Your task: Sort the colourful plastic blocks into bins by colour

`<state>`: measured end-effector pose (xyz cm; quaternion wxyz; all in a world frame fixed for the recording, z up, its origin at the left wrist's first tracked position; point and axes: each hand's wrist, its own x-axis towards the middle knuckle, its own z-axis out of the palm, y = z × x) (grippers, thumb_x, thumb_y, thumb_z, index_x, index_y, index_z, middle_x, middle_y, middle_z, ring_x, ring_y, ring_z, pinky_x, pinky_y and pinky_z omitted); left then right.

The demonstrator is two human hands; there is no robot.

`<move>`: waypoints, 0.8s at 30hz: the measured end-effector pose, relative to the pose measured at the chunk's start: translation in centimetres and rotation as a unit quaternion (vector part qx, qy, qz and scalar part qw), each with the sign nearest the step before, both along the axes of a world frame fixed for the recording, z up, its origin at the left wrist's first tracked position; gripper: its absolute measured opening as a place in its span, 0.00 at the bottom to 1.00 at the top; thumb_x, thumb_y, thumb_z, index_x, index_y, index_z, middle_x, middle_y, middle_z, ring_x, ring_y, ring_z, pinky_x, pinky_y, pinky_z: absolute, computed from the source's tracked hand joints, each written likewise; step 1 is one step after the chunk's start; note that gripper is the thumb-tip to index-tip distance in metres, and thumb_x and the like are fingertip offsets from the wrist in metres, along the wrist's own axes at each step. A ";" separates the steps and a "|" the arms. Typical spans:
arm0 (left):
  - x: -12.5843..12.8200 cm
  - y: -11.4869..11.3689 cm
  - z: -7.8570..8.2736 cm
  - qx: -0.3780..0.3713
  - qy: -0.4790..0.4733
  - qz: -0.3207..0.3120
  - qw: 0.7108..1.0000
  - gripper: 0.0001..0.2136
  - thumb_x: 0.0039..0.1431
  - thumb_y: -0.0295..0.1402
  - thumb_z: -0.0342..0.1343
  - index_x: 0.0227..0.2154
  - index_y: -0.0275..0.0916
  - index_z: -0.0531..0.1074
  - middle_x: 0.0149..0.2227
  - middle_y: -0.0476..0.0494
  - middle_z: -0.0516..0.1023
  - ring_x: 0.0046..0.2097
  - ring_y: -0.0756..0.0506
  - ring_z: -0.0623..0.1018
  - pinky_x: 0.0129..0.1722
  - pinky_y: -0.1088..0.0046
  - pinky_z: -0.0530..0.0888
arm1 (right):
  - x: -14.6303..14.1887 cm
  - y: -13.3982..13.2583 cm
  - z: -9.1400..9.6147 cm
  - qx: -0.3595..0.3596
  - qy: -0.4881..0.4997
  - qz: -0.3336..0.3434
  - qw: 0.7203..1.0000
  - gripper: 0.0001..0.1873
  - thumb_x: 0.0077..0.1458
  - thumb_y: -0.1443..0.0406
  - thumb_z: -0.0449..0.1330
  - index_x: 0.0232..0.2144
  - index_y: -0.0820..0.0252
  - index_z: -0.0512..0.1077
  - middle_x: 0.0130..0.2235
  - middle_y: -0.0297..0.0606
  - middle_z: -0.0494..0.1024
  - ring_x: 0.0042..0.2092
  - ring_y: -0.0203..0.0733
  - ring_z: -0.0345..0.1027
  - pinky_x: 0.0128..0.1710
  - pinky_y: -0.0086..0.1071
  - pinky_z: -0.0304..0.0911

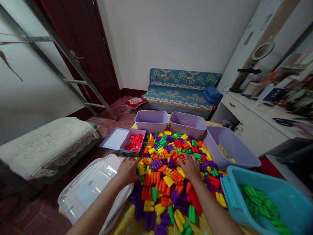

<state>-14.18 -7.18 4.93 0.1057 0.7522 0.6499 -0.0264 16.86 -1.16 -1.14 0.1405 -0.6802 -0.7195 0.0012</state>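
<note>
A heap of plastic building blocks [155, 178], shaped like joined tubes in red, orange, yellow, green and purple, covers most of the table. My left hand [128, 169] is at the heap's left edge, thumb and fingers apart beside yellow blocks [141, 168]. On the heap's right side, my right hand [191, 165] reaches in palm down. Its thumb and fingertips close on an orange block [181, 159], partly hidden by them. Beyond my left hand, red blocks [135, 142] lie in a small box [124, 143].
Two lilac bins [151, 125] [187, 132] stand behind the heap. A third lilac bin [241, 153] holds a few yellow blocks, and a blue bin [274, 186] holds green ones. Clear lids [85, 186] lie at left. A ladder [84, 78], sofa [181, 94] and desk [259, 120] surround the table.
</note>
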 end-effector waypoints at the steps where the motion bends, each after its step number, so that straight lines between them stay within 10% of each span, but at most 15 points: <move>1: 0.2 -0.1 -0.4 -0.007 0.007 -0.004 1.000 0.39 0.40 0.34 0.63 0.60 0.40 0.63 0.52 0.36 0.74 0.55 0.34 0.70 0.56 0.56 0.63 | 0.0 0.0 0.0 0.001 0.000 0.001 1.000 0.21 0.61 0.51 0.51 0.50 0.55 0.69 0.50 0.41 0.75 0.54 0.48 0.62 0.47 0.39 0.57; 15: 2.6 -0.2 -5.2 0.049 -0.107 0.010 0.993 0.41 0.42 0.21 0.56 0.63 0.44 0.54 0.55 0.36 0.68 0.55 0.38 0.69 0.53 0.64 0.67 | 0.0 0.0 -0.1 -0.004 -0.007 -0.004 1.000 0.22 0.61 0.51 0.51 0.50 0.56 0.68 0.50 0.41 0.75 0.54 0.47 0.62 0.47 0.38 0.56; 24: 7.5 3.0 -6.2 0.087 -0.409 0.141 0.897 0.31 0.41 0.17 0.54 0.53 0.39 0.67 0.52 0.39 0.72 0.55 0.40 0.71 0.57 0.60 0.66 | -0.1 0.0 -0.1 0.000 -0.005 -0.005 1.000 0.22 0.62 0.51 0.51 0.50 0.56 0.68 0.50 0.42 0.75 0.54 0.47 0.62 0.48 0.38 0.56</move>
